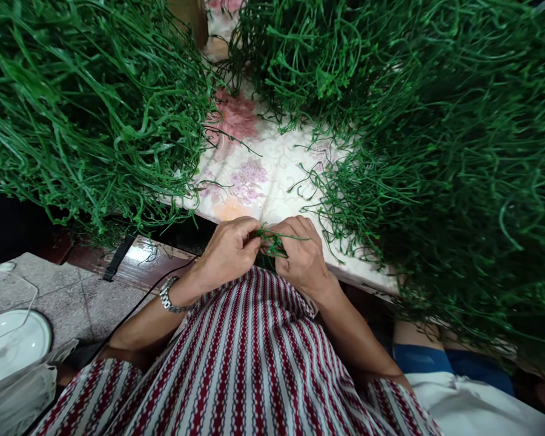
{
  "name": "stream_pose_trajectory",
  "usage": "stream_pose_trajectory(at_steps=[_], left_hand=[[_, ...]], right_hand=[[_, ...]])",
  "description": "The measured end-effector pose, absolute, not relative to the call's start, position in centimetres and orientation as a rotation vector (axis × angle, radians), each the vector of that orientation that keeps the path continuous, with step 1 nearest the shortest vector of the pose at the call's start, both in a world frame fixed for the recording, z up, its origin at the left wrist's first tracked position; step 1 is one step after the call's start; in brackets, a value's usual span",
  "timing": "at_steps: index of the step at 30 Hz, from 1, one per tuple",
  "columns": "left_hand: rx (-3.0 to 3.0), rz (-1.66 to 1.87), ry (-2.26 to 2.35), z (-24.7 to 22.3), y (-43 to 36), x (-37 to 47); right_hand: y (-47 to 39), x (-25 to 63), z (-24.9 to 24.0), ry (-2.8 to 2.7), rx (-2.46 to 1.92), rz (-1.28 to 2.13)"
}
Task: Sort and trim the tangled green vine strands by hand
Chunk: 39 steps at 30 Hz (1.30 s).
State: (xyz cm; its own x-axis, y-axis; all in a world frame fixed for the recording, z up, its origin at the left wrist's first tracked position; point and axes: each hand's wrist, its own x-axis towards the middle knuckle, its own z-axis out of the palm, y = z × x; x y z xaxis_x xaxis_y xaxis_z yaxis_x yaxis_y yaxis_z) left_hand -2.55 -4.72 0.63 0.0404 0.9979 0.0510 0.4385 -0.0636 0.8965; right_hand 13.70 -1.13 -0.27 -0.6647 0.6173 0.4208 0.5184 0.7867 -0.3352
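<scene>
Close to my body, at the near edge of the floral cloth [277, 172], both hands meet over a few thin green stems [273, 243]. My left hand [234, 248], with a metal watch on its wrist, pinches them between thumb and index finger. My right hand [302, 251] has its fingers curled around the other side, and one stem sticks out across its fingers. A large heap of green stems [86, 109] lies to the left, and another [413, 133] covers the right side.
Below left are a dark wooden surface [138, 266] with a black strap, a dark cable, a tiled floor [63, 297] and a round white object [16, 345]. At lower right another person's leg shows in blue [420, 358].
</scene>
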Motion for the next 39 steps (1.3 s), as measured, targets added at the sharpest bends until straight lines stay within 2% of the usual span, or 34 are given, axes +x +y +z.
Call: stream_pose_trajectory(at_steps=[12,16,22,27,32,36,39], left_hand=[[1.409,0.709,1.000,1.0,-3.8,-4.6],[1.279,0.662,0.740,1.0,-3.9,-4.5],[0.864,0.794,0.743,0.9,-4.7,-3.8],[0.845,0.913,0.775,0.6,-4.8,-4.4],[0.973,0.973,0.920,0.2,-4.4,-4.1],[0.940,1.126,1.002,-0.2,-4.2,-3.3],[0.901,1.203,1.056,-0.5,-4.2,-2.8]], right_hand=[[-1.3,14.1,1.4,-2.412,-0.639,0.879],[-0.6,14.1,2.1,-2.334,-0.402,1.320],[-0.7,13.8,0.6,-1.841,-0.400,1.804],[-0.8,14.0,-0.2,-1.483,-0.511,1.757],[-0.9,14.0,0.4,-1.662,-0.869,1.724],[-1.7,13.6,0.0,-1.719,-0.932,1.688],[-2.1,13.2,-0.6,-1.781,-0.985,1.529]])
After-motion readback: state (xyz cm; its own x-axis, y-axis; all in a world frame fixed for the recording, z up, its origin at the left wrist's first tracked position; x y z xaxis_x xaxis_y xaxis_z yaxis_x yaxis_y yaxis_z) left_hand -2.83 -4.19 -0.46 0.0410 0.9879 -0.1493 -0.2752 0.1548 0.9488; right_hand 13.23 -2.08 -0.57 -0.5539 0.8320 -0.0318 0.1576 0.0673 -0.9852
